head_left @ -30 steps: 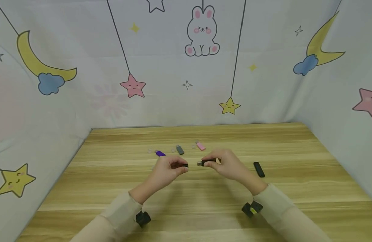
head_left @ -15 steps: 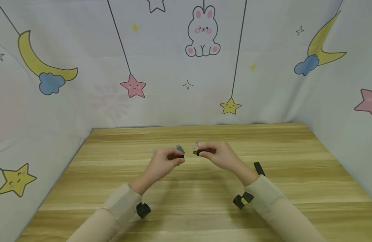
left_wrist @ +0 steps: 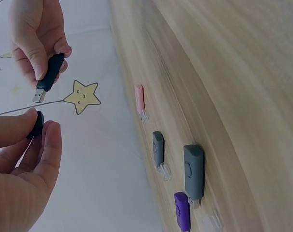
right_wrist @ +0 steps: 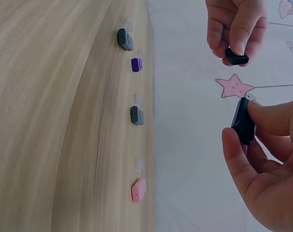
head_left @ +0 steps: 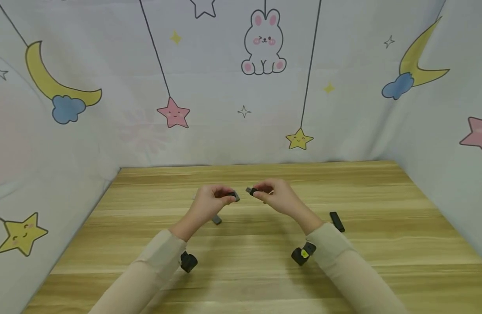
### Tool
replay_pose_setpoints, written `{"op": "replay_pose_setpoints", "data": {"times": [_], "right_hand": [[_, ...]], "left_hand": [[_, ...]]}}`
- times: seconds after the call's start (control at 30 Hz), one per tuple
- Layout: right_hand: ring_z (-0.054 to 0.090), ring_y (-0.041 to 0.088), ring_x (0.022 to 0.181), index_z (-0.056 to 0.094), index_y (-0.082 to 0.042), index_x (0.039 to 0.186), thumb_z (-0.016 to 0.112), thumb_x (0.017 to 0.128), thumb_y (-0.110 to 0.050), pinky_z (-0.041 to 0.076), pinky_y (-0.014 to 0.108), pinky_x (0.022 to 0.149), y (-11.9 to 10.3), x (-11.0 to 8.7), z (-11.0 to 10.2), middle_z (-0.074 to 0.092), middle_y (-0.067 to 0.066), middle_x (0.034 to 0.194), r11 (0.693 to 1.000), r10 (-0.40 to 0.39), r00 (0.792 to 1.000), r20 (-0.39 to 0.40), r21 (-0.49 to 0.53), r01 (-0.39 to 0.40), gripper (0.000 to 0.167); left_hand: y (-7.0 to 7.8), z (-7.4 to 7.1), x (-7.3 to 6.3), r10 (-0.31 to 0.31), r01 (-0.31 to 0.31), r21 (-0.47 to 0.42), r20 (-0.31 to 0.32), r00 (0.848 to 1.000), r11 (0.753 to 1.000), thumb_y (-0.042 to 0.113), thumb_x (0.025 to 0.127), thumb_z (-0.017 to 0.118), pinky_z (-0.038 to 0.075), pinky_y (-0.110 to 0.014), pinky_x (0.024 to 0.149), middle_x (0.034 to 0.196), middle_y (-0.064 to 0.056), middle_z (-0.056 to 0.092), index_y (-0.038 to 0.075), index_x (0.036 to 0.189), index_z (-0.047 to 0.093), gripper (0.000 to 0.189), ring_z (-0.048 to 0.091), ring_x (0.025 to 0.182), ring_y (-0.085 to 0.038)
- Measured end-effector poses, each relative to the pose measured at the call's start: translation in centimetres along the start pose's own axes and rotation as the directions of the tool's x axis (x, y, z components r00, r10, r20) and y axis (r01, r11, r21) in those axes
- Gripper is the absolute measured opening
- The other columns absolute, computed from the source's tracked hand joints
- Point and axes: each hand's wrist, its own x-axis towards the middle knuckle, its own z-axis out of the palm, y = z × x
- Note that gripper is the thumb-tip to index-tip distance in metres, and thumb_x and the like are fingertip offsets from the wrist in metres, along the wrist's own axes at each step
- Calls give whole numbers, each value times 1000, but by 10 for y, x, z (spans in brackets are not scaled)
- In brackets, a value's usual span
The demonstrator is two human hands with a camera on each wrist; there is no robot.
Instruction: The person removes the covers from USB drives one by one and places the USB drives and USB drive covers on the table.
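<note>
Between its thumb and fingers, my left hand [head_left: 211, 199] pinches a small black cap [left_wrist: 37, 125]. My right hand [head_left: 278, 195] holds a black USB flash drive [left_wrist: 51, 72], its metal plug bare and pointing towards the cap. Cap and drive are a short way apart, both raised above the wooden table [head_left: 256, 270]. Beneath them in the left wrist view lie a pink flash drive [left_wrist: 139, 99], a grey one [left_wrist: 158, 149], a nearer grey one [left_wrist: 194, 169] and a purple one [left_wrist: 182, 211]. From the head, my hands hide most of these.
Clear caps, such as this clear cap [left_wrist: 164, 171], lie by the plugs of the drives on the table. A black stick-shaped piece [head_left: 337, 221] lies to the right of my right arm. White printed cloth [head_left: 209, 144] hangs behind the table and at both sides.
Both hands have moved away from me over the table, the right also leftward, still holding the cap and the drive. The nearer grey drive now shows below my left hand.
</note>
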Motion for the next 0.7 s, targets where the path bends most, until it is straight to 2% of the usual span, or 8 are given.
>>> {"op": "replay_pose_setpoints", "data": {"times": [0.13, 0.27, 0.43, 0.7], "right_hand": [[66, 29, 82, 68, -3, 111, 66, 93, -15, 56, 39, 69, 2, 7, 5, 68, 8, 94, 999, 32, 999, 8, 40, -32, 22], [65, 23, 76, 67, -1, 111, 65, 93, -14, 56, 41, 71, 5, 14, 11, 67, 9, 88, 997, 56, 998, 17, 59, -57, 22], [63, 19, 73, 66, 1, 110, 64, 93, -12, 57, 44, 74, 9, 21, 19, 64, 9, 83, 991, 91, 996, 23, 100, -93, 22], [61, 16, 69, 66, 2, 107, 64, 92, -10, 57, 40, 71, 19, 30, 30, 60, 8, 80, 970, 177, 984, 18, 168, -177, 19]], "left_hand": [[-1, 0, 5, -20, 21, 36, -4, 1000, 999, 7, 88, 70, 54, -33, 75, 95, -7, 71, 0, 104, 70, 18, 67, 85, -23], [-6, 1, 11, -38, 38, 69, -11, 999, 997, 8, 88, 70, 54, -35, 77, 94, -7, 71, 0, 105, 70, 18, 66, 82, -17], [-11, 4, 16, -51, 52, 81, -11, 999, 995, 7, 88, 70, 54, -35, 75, 90, -7, 71, -1, 105, 70, 19, 67, 79, -17], [-25, 6, 26, -70, 69, 79, 12, 997, 995, 4, 86, 70, 54, -32, 66, 88, -9, 68, -3, 104, 69, 19, 64, 73, -16]]}}
